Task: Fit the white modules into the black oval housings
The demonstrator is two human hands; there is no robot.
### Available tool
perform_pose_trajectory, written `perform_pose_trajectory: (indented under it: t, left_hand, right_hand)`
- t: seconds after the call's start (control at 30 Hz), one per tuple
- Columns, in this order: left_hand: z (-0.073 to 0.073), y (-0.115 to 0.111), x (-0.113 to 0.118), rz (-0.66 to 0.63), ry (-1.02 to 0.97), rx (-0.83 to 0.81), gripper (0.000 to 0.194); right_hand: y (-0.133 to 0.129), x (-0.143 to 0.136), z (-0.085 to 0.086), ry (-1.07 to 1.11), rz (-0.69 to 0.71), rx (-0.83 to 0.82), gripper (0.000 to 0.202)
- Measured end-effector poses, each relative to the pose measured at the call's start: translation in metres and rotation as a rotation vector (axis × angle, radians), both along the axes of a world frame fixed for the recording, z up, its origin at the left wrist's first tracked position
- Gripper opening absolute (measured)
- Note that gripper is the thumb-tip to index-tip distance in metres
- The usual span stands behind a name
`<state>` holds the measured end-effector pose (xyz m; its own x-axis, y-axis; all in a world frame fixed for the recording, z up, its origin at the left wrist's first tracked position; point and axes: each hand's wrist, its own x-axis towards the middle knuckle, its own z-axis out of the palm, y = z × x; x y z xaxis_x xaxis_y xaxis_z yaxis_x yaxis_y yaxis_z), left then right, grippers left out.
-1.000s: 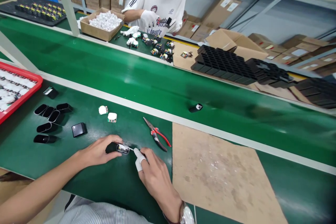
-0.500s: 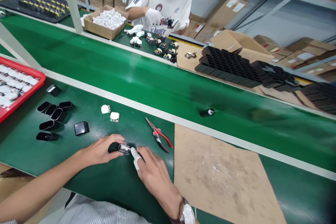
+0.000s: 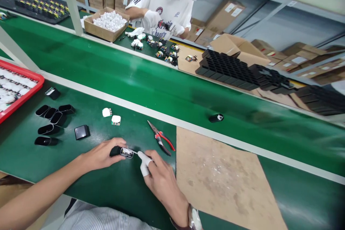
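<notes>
My left hand [image 3: 109,153] is closed around a black plastic casing [image 3: 115,151], its open end turned to the right. White and metallic parts show inside that opening. White finger cots cover fingertips of my right hand [image 3: 159,172], which pinches a thin, pale, rod-like tool [image 3: 134,151]. The tool's tip reaches the casing's opening; its exact kind is too small to tell. Beyond my hands lie two small circuit boards with white tops [image 3: 116,119] and long-nose pliers [image 3: 161,137] with red and black handles.
Several empty black casings [image 3: 46,141] stand at the left near a red tray [image 3: 40,82] of white-topped parts. A brown board [image 3: 215,176] lies at right. Another casing [image 3: 216,118] rests on the green belt [image 3: 151,82]. Across it, a gloved co-worker [image 3: 161,3] handles parts.
My right hand has drawn back slightly to the right, so more of the thin tool shows. The casing on the belt has shifted right. My left hand keeps its hold.
</notes>
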<state>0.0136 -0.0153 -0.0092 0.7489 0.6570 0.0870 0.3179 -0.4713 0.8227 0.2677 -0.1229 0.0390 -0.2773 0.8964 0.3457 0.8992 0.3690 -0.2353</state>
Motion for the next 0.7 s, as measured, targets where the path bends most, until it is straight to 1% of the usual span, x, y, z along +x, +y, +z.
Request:
perform_pose_trajectory:
  t: [0.07, 0.13, 0.23, 0.3, 0.47, 0.6, 0.7]
  left_hand:
    - [0.001, 0.001, 0.000, -0.022, -0.016, 0.051, 0.047]
    - [0.003, 0.002, 0.000, -0.072, -0.083, 0.142, 0.042]
    - [0.007, 0.004, 0.001, -0.127, -0.224, 0.320, 0.034]
    - [0.008, 0.005, 0.003, -0.132, -0.260, 0.397, 0.029]
    - [0.012, 0.006, 0.010, -0.127, -0.267, 0.477, 0.015]
    - [0.016, 0.000, 0.016, -0.133, -0.239, 0.504, 0.007]
    - [0.020, -0.008, 0.020, -0.117, -0.190, 0.507, 0.009]
  right_hand:
    - [-0.006, 0.011, -0.009, 0.017, -0.082, 0.011, 0.022]
    - [-0.012, 0.021, -0.020, 0.007, -0.134, 0.000, 0.022]
    - [-0.017, 0.028, -0.035, -0.015, -0.155, -0.049, 0.024]
    - [-0.019, 0.028, -0.040, -0.030, -0.172, -0.086, 0.024]
    - [-0.016, 0.023, -0.040, -0.064, -0.165, -0.136, 0.031]
    - [-0.011, 0.015, -0.038, -0.071, -0.156, -0.085, 0.038]
    - [-0.012, 0.012, -0.037, -0.077, -0.176, -0.045, 0.038]
